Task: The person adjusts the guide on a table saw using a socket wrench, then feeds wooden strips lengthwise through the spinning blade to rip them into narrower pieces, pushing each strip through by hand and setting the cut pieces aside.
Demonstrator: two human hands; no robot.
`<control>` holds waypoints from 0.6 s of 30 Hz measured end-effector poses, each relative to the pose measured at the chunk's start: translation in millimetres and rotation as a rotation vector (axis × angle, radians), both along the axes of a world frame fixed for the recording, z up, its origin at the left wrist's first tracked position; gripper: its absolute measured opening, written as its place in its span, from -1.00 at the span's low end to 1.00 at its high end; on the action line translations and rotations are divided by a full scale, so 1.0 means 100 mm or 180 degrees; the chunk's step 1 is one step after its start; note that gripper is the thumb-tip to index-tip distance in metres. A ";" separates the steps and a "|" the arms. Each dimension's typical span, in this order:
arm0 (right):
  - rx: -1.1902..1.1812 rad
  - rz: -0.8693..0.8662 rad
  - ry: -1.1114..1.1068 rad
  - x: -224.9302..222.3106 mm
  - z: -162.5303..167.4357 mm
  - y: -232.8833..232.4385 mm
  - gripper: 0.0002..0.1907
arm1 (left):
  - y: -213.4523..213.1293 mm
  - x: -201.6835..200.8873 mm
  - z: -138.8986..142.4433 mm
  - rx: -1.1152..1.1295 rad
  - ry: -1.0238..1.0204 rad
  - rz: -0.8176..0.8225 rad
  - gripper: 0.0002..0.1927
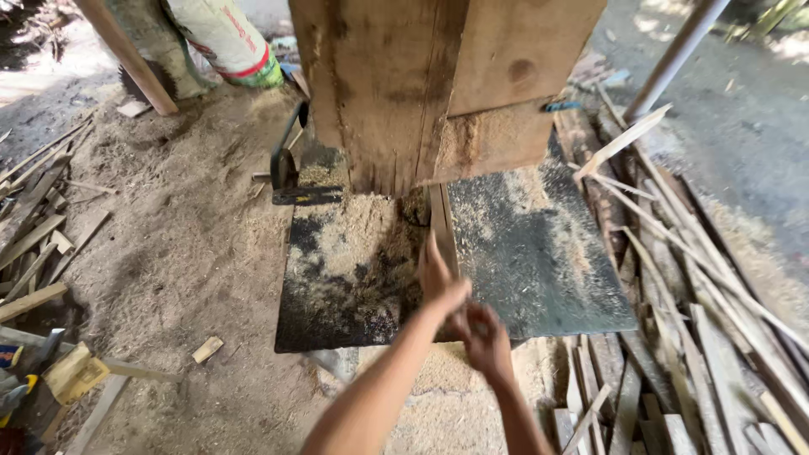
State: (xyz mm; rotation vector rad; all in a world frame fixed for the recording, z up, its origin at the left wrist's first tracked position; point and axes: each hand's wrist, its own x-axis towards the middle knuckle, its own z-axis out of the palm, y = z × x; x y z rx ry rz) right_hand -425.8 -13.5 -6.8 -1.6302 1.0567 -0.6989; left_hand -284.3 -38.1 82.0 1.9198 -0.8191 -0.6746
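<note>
A narrow pale strip of sawn wood lies on edge along the middle of the dark, sawdust-strewn metal saw table, running from the big upright wooden housing at 12 o'clock back towards the person. Its near end disappears behind the hands, so how far it reaches is hard to say.

The left hand is raised with fingers straight and spread slightly, flat against or just beside the strip at its near end; it is not closed on anything. The right hand sits just at 5 o'clock from the left, touching it, fingers curled loosely inward. Whether they pinch the strip's end or merely curl on themselves cannot be told, as motion blur softens the fingers.

The strip looks light and thin, stiff along its length but likely to flex or snap if levered sideways. Its sawn faces will be rough and dusty, so splinters are a fair risk and loose sawdust may make it slide on the metal. The best hold is probably on the flat sides near the end, pinched between thumb and fingers, well apart from the housing slot.

A heap of thin offcut slats lies at 3 o'clock, more scrap sticks at 9 o'clock, and a white woven sack stands at 11 o'clock.
</note>
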 end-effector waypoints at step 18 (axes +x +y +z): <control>0.0730 0.0149 -0.2002 -1.49 2.10 1.23 -0.49 | 1.15 -0.38 0.55 -0.2610 -0.2775 -0.1089 -0.21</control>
